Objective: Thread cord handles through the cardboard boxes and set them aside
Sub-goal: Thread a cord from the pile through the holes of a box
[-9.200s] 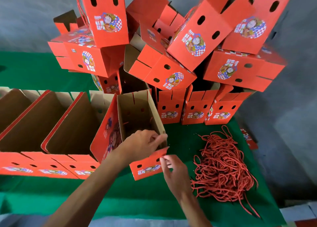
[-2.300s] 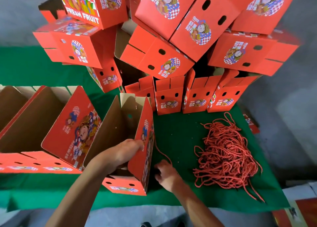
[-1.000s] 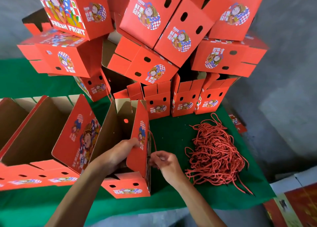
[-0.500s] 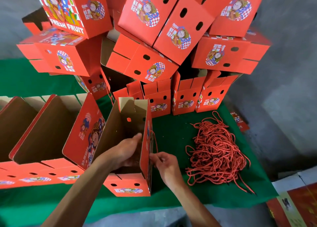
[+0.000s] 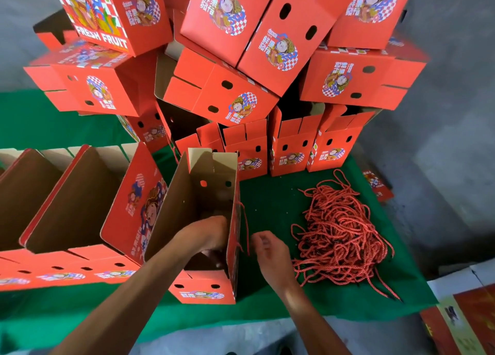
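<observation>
Box point(image 5: 195, 215): I see it upright, mouth up, long axis running away from me.
Left hand point(image 5: 206, 234): inside box; fingers hidden, cannot tell.
Right hand point(image 5: 270, 253): beside the box wall, blurred; fingers curled near the cord point(image 5: 245, 228), grasp unclear.

Both forearms are bare and come up from the bottom edge of the frame, converging toward the centre. The left forearm runs diagonally from the lower left, and the left hand point(image 5: 207, 234) is bent down at the wrist, its fingertips hidden behind a cardboard wall, so how they lie cannot be told. The right forearm rises from the lower middle, leaning slightly left. The right hand point(image 5: 270, 253) sits just right of the left one, back up, fingers curled inward and blurred; its grip cannot be made out.
</observation>
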`<state>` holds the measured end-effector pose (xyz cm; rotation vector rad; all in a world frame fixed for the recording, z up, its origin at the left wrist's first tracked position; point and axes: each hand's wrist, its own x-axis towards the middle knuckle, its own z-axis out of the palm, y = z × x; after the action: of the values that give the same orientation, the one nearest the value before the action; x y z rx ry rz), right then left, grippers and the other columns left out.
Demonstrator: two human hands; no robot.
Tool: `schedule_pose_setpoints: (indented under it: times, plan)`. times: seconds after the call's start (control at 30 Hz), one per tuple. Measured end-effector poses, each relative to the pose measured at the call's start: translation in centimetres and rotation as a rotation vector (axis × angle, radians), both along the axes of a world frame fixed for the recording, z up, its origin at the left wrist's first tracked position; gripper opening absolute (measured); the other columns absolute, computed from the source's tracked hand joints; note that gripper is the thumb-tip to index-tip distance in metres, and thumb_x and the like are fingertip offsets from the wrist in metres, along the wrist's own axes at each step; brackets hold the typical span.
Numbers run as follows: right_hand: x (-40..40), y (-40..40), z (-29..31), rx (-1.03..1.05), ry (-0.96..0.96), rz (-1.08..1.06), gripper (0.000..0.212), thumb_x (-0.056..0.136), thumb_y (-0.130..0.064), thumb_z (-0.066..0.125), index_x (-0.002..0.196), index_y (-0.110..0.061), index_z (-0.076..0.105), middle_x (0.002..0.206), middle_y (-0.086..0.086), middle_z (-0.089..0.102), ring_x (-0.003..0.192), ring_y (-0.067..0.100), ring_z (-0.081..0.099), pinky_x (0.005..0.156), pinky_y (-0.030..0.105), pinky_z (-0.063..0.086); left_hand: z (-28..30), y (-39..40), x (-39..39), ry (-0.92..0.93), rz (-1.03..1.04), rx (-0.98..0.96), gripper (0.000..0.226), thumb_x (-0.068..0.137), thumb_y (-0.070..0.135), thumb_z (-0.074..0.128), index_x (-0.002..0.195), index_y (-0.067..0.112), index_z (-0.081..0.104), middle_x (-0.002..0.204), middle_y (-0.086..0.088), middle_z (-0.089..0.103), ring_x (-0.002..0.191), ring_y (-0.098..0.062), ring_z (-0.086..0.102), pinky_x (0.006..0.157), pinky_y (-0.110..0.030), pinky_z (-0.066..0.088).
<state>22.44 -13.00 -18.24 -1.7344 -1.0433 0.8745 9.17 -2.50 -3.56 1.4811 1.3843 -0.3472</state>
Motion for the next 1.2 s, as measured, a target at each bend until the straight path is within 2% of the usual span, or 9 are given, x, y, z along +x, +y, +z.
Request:
schedule_pose_setpoints:
  times: [0.13,0.23,0.37,0.5,0.63,0.87,1.0,1.13,1.2]
  plan:
    - [3.7,-1.4,-3.9,-0.445,-0.738,0.094,0.029,0.103,-0.021,0.052,0.130,-0.017,0.060,0.134,0.006,0.054,0.117,0.019,0.059,0.092,0.028,0.051,0.9,0.1,-1.1,0.180,-0.259,0.442,0.020,0.095,0.009,0.066,0.109,0.014,0.052,0.121,-0.014,0.066,0.107,-0.035,0.068,0.083,-0.040,0.061]
    - [4.8,-2.2,-5.2,-0.538,-0.786,0.144,0.039,0.102,-0.016,0.049,0.141,-0.019,0.053,0.153,0.011,0.040,0.129,0.020,0.054,0.105,0.029,0.048,2.4,1.1,-2.8,0.144,-0.306,0.786,0.028,0.092,0.004,0.054,0.113,0.020,0.064,0.124,-0.007,0.065,0.111,-0.032,0.065,0.090,-0.040,0.054]
    - [5.4,-2.2,-5.2,-0.552,-0.834,0.153,0.024,0.102,-0.012,0.051,0.118,-0.016,0.068,0.121,0.002,0.068,0.105,0.015,0.068,0.088,0.026,0.056,5.2,4.1,-7.2,0.034,-0.513,1.123,0.060,0.078,-0.012,0.061,0.119,0.031,0.072,0.150,0.007,0.052,0.144,-0.015,0.041,0.121,-0.034,0.029]
    - [5.8,-2.2,-4.4,-0.571,-0.869,0.178,0.014,0.101,-0.021,0.056,0.104,-0.018,0.070,0.103,-0.004,0.071,0.090,0.011,0.069,0.077,0.025,0.058,6.4,6.7,-11.2,0.186,-0.753,1.124,0.055,0.086,0.009,0.071,0.127,0.044,0.066,0.168,0.013,0.016,0.158,-0.011,0.001,0.128,-0.048,0.013]
    - [6.2,-2.0,-3.9,-0.566,-0.869,0.217,0.023,0.097,-0.036,0.061,0.108,-0.017,0.067,0.110,-0.002,0.068,0.098,0.015,0.069,0.077,0.027,0.053,6.0,6.8,-11.8,0.214,-0.795,1.080,0.038,0.088,0.028,0.073,0.121,0.047,0.068,0.169,0.014,0.014,0.157,-0.009,-0.005,0.128,-0.049,0.013]
    - [7.3,-1.3,-3.3,-0.610,-0.853,0.318,0.037,0.095,-0.040,0.057,0.126,-0.019,0.058,0.129,0.003,0.063,0.119,0.022,0.064,0.094,0.033,0.053,5.8,5.8,-9.3,0.057,-0.788,1.115,0.021,0.091,0.051,0.068,0.108,0.039,0.074,0.158,0.020,0.039,0.153,-0.001,0.017,0.127,-0.038,0.018]
    - [8.6,-1.9,-2.3,-0.634,-0.744,0.311,0.030,0.090,-0.044,0.059,0.105,-0.019,0.065,0.105,-0.002,0.072,0.100,0.018,0.070,0.080,0.028,0.055,5.9,4.5,-7.0,0.011,-0.710,1.176,0.023,0.096,0.044,0.064,0.114,0.029,0.068,0.124,0.005,0.070,0.125,-0.019,0.059,0.103,-0.034,0.041]
    - [9.9,-2.8,-0.6,-0.439,-0.674,0.035,0.012,0.097,-0.034,0.065,0.099,-0.027,0.074,0.093,-0.008,0.077,0.082,0.009,0.072,0.077,0.027,0.057,5.7,3.4,-4.7,0.016,-0.667,1.169,0.023,0.098,0.042,0.055,0.118,0.032,0.057,0.108,0.000,0.072,0.103,-0.029,0.066,0.079,-0.040,0.050]
    - [9.5,-2.7,1.0,-0.282,-0.535,-0.058,0.009,0.097,-0.028,0.069,0.100,-0.024,0.077,0.086,-0.006,0.077,0.066,0.006,0.068,0.064,0.022,0.052,5.4,3.0,-3.4,-0.052,-0.641,1.115,0.013,0.096,0.036,0.057,0.105,0.028,0.055,0.100,-0.002,0.071,0.097,-0.032,0.066,0.073,-0.038,0.048]
